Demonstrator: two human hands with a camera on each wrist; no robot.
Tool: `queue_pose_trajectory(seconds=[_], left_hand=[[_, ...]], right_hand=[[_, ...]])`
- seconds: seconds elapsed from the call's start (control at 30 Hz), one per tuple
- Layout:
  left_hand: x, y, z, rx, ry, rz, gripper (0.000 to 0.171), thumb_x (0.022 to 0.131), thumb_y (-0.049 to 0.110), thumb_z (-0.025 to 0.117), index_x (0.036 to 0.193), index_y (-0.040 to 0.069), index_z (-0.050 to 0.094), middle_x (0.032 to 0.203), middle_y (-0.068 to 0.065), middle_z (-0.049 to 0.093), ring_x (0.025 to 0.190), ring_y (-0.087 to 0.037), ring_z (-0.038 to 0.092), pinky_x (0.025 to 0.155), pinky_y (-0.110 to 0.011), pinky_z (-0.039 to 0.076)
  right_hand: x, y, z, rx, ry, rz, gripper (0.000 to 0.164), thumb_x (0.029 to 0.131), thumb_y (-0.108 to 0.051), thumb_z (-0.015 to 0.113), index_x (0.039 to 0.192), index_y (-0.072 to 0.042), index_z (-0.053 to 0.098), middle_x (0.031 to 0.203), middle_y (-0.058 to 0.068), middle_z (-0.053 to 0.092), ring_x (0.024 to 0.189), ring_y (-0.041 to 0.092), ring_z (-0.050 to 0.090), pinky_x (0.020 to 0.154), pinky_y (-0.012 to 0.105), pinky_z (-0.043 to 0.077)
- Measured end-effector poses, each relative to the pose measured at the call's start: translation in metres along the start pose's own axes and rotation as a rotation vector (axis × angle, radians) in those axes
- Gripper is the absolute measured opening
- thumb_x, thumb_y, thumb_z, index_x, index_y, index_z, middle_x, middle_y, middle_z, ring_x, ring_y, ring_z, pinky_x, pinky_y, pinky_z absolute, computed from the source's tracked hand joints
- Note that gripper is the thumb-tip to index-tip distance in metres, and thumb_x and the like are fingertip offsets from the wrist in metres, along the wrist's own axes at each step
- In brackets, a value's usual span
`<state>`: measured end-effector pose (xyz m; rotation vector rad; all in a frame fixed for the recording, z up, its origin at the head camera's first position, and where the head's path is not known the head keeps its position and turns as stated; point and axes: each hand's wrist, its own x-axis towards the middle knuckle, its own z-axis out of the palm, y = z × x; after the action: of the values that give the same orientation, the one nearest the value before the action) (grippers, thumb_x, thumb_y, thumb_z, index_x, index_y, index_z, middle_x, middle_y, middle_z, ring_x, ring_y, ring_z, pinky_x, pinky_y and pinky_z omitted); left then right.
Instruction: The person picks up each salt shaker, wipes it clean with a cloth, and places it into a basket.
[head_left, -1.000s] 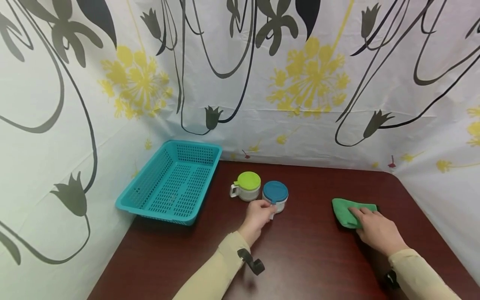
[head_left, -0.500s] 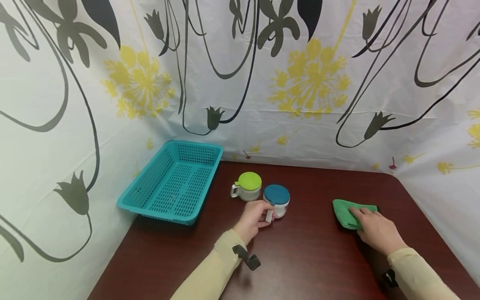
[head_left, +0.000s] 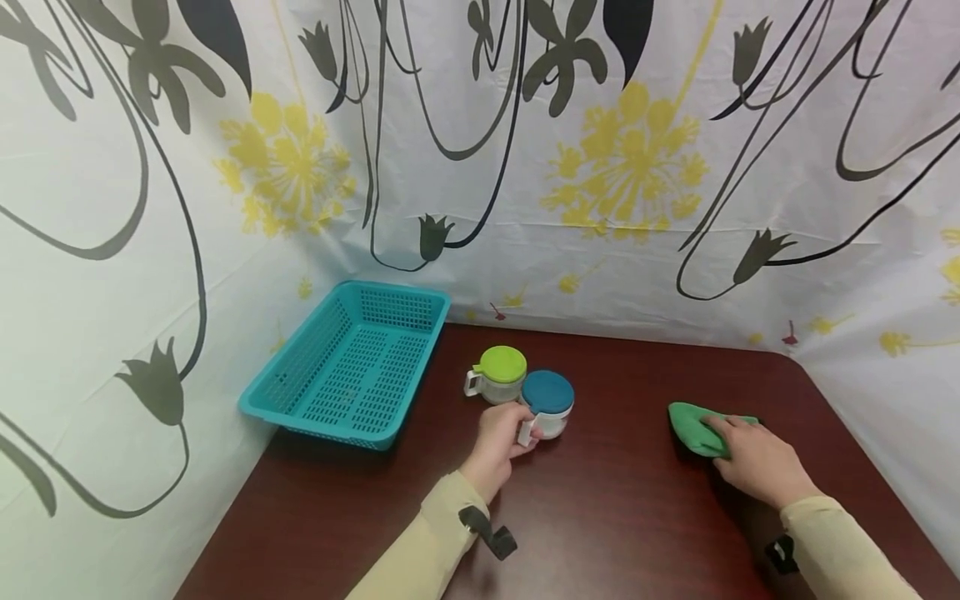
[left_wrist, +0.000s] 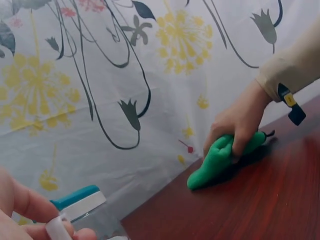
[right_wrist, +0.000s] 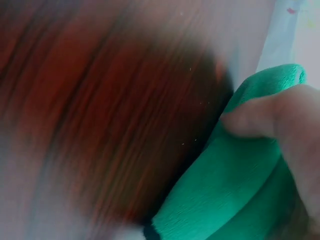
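One blue-lidded jar [head_left: 548,393] has its handle [head_left: 527,432] gripped by my left hand [head_left: 495,440]. On the right, my right hand [head_left: 763,462] holds the cloth [head_left: 692,428].

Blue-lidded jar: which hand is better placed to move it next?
Left, most likely: the left hand grips the handle of the blue-lidded jar, while the right hand holds a green cloth, well apart from the jar.

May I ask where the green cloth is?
In the head view, the green cloth is at right, held by the right hand, right of the blue-lidded jar.
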<state>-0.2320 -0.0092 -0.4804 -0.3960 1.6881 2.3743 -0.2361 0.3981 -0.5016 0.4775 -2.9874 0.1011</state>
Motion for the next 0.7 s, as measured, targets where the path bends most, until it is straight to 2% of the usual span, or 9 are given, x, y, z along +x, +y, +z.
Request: queue_pose_trajectory(seconds=[0.2,0.3,0.4,0.5,0.6,0.7], left_hand=[[-0.014,0.011,-0.005,-0.028,0.002,0.036,0.010,0.087,0.007,0.059,0.080,0.001,0.063,0.079,-0.012,0.065,0.074,-0.022,0.065,0.082,-0.044,0.056],[-0.018,0.015,-0.007,-0.049,0.007,0.058,0.011,0.088,0.007,0.058,0.082,-0.001,0.064,0.079,-0.011,0.064,0.075,-0.022,0.063,0.082,-0.043,0.055],[-0.019,0.017,-0.008,-0.062,0.012,0.088,0.013,0.089,0.007,0.056,0.081,-0.001,0.063,0.077,-0.010,0.062,0.074,-0.022,0.061,0.078,-0.039,0.055],[-0.022,0.019,-0.010,-0.070,0.039,0.119,0.015,0.088,0.005,0.054,0.076,0.000,0.061,0.073,-0.009,0.060,0.071,-0.023,0.060,0.076,-0.039,0.055],[-0.026,0.019,-0.013,-0.047,0.080,0.160,0.017,0.086,0.003,0.052,0.071,0.000,0.059,0.069,-0.009,0.057,0.068,-0.023,0.058,0.075,-0.041,0.056],[-0.031,0.020,-0.015,-0.007,0.103,0.198,0.020,0.086,0.003,0.051,0.067,0.000,0.058,0.067,-0.008,0.056,0.067,-0.024,0.057,0.076,-0.042,0.055]], right_hand=[[0.001,0.004,0.001,0.042,-0.003,0.011,0.065,0.077,-0.022,0.082,0.134,-0.002,0.058,0.119,0.024,0.060,0.097,0.041,0.058,0.062,0.049,0.050],[0.002,0.005,-0.004,0.034,0.005,-0.006,0.065,0.073,-0.016,0.083,0.132,-0.001,0.059,0.114,0.022,0.060,0.094,0.040,0.058,0.061,0.048,0.049],[0.004,0.007,-0.008,0.037,0.017,-0.007,0.063,0.072,-0.007,0.078,0.133,-0.002,0.061,0.112,0.022,0.059,0.095,0.043,0.057,0.059,0.049,0.049],[0.004,0.006,-0.006,0.070,0.012,0.011,0.063,0.073,0.000,0.068,0.135,-0.002,0.060,0.121,0.027,0.054,0.106,0.051,0.050,0.061,0.054,0.049],[0.003,0.005,-0.001,0.112,0.005,0.026,0.064,0.073,0.003,0.061,0.137,-0.001,0.058,0.132,0.031,0.049,0.117,0.057,0.043,0.070,0.062,0.048],[0.001,0.003,0.005,0.143,0.010,0.040,0.066,0.072,0.005,0.057,0.138,-0.001,0.056,0.138,0.031,0.048,0.120,0.058,0.044,0.073,0.061,0.048]])
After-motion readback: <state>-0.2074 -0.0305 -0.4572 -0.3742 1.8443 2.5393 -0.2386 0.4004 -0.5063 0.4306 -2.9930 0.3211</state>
